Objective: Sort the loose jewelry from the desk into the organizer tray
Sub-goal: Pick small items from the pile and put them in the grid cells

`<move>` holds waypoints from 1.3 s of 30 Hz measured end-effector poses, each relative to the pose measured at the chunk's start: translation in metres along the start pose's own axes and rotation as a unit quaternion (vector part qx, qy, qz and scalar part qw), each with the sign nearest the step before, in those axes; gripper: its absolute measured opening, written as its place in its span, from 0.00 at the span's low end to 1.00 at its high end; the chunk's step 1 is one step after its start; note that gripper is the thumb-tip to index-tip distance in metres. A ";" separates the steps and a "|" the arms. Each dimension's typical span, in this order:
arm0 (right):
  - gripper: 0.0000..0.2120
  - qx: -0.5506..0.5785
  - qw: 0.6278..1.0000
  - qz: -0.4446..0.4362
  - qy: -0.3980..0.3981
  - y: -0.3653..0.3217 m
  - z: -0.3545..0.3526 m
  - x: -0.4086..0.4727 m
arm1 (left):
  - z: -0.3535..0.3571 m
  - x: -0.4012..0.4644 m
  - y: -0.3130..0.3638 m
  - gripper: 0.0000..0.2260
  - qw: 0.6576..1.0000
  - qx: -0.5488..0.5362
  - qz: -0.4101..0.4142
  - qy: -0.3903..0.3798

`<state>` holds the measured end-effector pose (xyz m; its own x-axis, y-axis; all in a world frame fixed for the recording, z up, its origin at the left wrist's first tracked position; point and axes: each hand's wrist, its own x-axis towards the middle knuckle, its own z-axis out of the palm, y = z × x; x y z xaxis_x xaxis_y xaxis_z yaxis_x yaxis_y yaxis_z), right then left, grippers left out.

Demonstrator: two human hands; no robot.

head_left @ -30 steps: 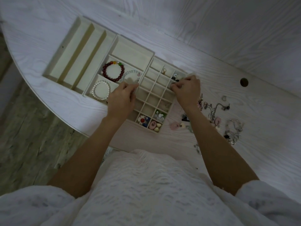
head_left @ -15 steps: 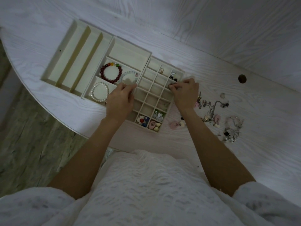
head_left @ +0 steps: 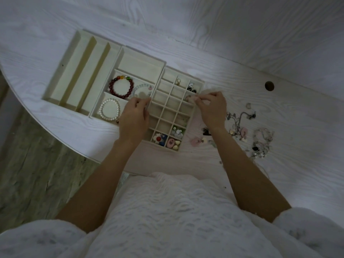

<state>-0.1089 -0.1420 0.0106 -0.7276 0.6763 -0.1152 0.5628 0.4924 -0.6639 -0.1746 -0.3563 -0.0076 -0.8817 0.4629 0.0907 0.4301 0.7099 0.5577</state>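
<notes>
The cream organizer tray [head_left: 162, 79] lies on the white desk, with long slots at the left, wider compartments in the middle and a grid of small cells at the right. My left hand [head_left: 135, 116] curls its fingers over the wall between the middle part and the grid. My right hand [head_left: 213, 107] pinches a small pinkish piece of jewelry [head_left: 188, 98] over a cell in the grid's right column. A dark red bead bracelet [head_left: 121, 87], a pearl bracelet [head_left: 109, 109] and a clear bracelet [head_left: 142, 89] lie in the middle compartments. Loose jewelry [head_left: 240, 123] is scattered right of the tray.
Several grid cells hold small pieces: a flower earring [head_left: 158, 137], a pink oval piece [head_left: 171, 143], a ring [head_left: 178, 81]. A pink earring [head_left: 197, 141] and a tangled chain [head_left: 261, 144] lie on the desk. A cable hole [head_left: 269, 86] is at the back right. The desk's curved edge [head_left: 55, 135] runs at the left.
My right hand has moved slightly inward from the tray's right rim to over a right-column cell, still pinching the small piece. My left hand stays at the tray's inner wall.
</notes>
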 end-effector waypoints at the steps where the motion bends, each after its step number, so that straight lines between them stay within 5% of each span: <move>1: 0.08 0.008 1.000 -0.005 0.007 0.007 -0.008 -0.003 | 0.001 -0.001 0.001 0.16 1.000 -0.002 -0.001 0.002; 8: 0.12 -0.147 0.983 0.032 0.103 0.088 -0.074 0.003 | 0.006 0.001 0.003 0.15 1.000 0.002 -0.002 0.014; 15: 0.10 -0.192 0.976 0.092 0.050 0.090 -0.077 0.028 | 0.003 0.007 0.001 0.15 1.000 0.000 0.005 -0.007; 31: 0.09 -0.149 0.987 -0.052 -0.017 0.065 -0.056 0.026 | 0.005 0.006 0.001 0.15 1.000 -0.008 0.020 0.012; 39: 0.06 -0.078 0.970 -0.225 -0.059 0.005 -0.021 0.019 | 0.007 0.005 0.000 0.15 1.000 0.003 0.005 0.017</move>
<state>-0.1112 -0.1150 0.0204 -0.9475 0.3119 0.0703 0.2248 0.8063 -0.5471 -0.1772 -0.3505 -0.0123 -0.8831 0.4522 0.1253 0.4410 0.7085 0.5509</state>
